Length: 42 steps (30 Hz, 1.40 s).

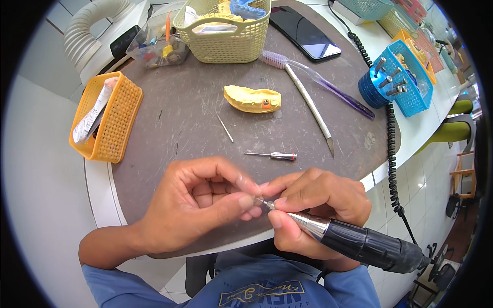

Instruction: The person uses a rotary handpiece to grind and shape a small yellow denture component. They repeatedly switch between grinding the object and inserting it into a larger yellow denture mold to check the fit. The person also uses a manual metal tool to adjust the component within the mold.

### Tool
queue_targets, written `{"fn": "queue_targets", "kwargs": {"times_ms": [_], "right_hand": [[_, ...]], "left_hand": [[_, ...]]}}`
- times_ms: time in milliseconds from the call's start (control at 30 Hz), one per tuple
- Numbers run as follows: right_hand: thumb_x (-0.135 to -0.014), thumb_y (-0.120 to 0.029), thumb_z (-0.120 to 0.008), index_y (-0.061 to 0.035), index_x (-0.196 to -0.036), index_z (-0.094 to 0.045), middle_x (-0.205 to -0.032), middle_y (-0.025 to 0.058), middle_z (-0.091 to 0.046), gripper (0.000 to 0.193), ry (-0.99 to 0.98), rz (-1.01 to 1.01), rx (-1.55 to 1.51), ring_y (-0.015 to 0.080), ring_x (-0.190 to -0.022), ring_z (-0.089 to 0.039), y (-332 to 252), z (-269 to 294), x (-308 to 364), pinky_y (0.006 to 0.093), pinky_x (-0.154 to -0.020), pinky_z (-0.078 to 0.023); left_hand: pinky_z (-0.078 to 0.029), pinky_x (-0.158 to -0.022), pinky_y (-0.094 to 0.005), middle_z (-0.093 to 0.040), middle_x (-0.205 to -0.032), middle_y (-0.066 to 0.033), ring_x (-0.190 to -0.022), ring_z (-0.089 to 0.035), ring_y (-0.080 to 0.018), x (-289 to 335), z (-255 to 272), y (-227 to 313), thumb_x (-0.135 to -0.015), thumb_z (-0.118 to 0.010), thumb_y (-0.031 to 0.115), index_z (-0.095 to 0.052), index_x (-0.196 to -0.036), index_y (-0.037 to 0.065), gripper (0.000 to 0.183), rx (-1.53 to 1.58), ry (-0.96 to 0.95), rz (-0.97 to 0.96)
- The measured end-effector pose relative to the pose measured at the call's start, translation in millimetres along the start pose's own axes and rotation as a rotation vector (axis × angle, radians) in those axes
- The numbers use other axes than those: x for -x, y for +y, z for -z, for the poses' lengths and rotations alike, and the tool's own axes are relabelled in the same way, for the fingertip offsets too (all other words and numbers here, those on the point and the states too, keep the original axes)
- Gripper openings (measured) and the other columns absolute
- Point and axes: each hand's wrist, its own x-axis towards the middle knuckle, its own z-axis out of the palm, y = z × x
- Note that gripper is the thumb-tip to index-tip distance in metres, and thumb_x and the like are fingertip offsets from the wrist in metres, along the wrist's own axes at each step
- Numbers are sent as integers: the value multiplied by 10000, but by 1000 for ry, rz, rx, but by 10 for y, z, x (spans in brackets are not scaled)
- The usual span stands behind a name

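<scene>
Right hand [319, 205] pinches the metal nose of a black rotary handpiece [362, 242]. Left hand [200, 203] pinches a tiny piece [258, 198] between thumb and forefinger at the handpiece's tip; its kind cannot be told. Work on it is judged under way, not complete; its finish cannot be verified. From the fingertips, toward 12 o'clock on the counter [169, 128], a small screwdriver [282, 156] and, farther, a yellow dental cast [250, 100] lie unheld; a craft knife [310, 105] at 1 o'clock.
</scene>
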Motion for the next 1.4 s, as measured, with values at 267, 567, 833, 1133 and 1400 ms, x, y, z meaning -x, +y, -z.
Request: {"fn": "queue_targets", "kwargs": {"times_ms": [267,567,833,1133,1400], "right_hand": [[-791,-27,-748,8,-826,-589,-699,135,-663,167,-15,59,-15,308,-737,-756,44,54,20,451,-750,-655],[-759,-12,-780,15,-830,-638,-719,123,-680,161,-11,32,26,293,-751,-752,11,9,4,447,-773,-646],[-704,22,-803,20,-813,-678,-727,116,-688,165,7,64,48,251,-692,-725,11,-24,-3,416,-754,-635],[-740,-17,-807,31,-831,-675,-716,117,-669,167,-50,73,54,247,-690,-711,5,20,-13,458,-785,-640],[-736,-12,-803,28,-822,-674,-709,112,-666,160,-36,58,27,258,-703,-717,20,5,-1,445,-777,-636]], "left_hand": [[-605,-894,-313,-687,-1139,-171,-1017,-724,-210,4,1,-25,-990,-643,-4,-614,-1119,-57,142,24,2,-10],[-609,-850,-314,-676,-1119,-176,-975,-719,-199,3,-42,-7,-969,-624,-60,-611,-1085,-31,121,16,40,9],[-605,-891,-312,-682,-1147,-189,-1007,-722,-198,11,-4,-43,-983,-645,-15,-620,-1088,-73,122,46,1,-17],[-607,-884,-311,-678,-1154,-200,-1002,-723,-202,16,8,-44,-980,-647,-18,-625,-1079,-75,116,45,3,-28],[-608,-888,-311,-684,-1138,-200,-996,-726,-208,17,-5,-45,-974,-656,-17,-632,-1069,-75,114,31,3,-30]]}}
